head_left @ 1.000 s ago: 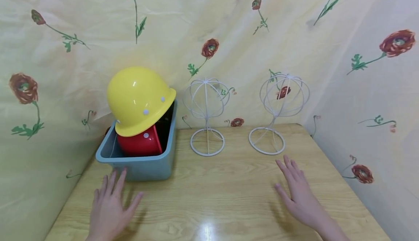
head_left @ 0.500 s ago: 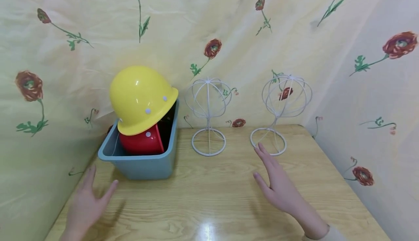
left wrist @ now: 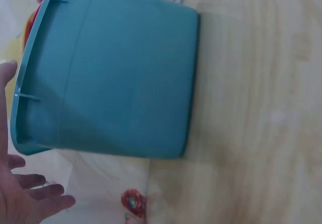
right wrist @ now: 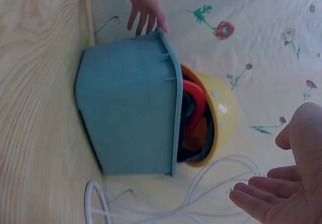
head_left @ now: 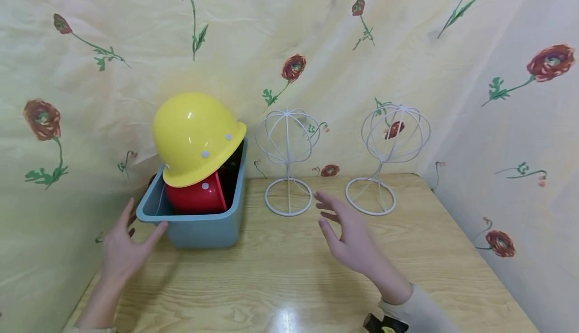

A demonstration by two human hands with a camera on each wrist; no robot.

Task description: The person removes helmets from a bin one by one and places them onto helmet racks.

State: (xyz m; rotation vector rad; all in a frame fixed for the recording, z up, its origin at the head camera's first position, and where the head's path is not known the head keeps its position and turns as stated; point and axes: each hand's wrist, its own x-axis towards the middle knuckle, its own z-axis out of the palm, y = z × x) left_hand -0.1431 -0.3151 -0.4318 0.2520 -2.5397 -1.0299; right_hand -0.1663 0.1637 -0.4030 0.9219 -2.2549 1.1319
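Observation:
A blue-grey plastic bin (head_left: 203,233) stands at the back left of the table. Tilted on top of it is a yellow hard hat (head_left: 192,137), which partly covers a red hard hat (head_left: 194,198) inside. My left hand (head_left: 124,250) is at the bin's front left corner, thumb and fingers spread, fingertips right by the rim. In the left wrist view its thumb (left wrist: 7,72) overlaps the rim's edge. My right hand (head_left: 355,242) hovers over the table to the right of the bin, holding nothing, fingers loosely bent and pointing left.
Two white wire stands with globe-shaped tops, a left stand (head_left: 287,159) and a right stand (head_left: 380,159), stand along the back of the wooden table (head_left: 253,287). Floral cloth (head_left: 253,31) hangs behind and at both sides. A black device (head_left: 384,324) sits at the right sleeve.
My left hand has moved left, then up to the bin's front left corner. My right hand has travelled left from in front of the right stand. Bin, hats and stands have stayed put.

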